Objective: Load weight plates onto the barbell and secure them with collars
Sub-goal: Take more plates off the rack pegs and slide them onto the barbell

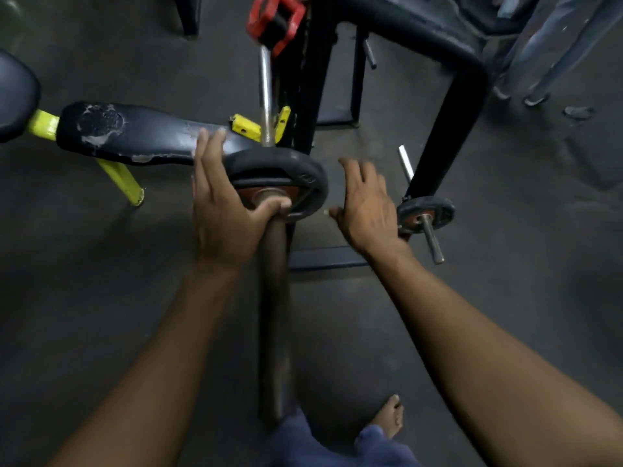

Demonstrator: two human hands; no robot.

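Plate on bar, lettering unreadable; left hand grasping its nine-o'clock edge, right hand released at three o'clock.

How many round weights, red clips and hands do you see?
Weight plates: 2, a large plate on the barbell and a small plate on a peg
Red collars: 1
Hands: 2, left hand and right hand
Total: 5
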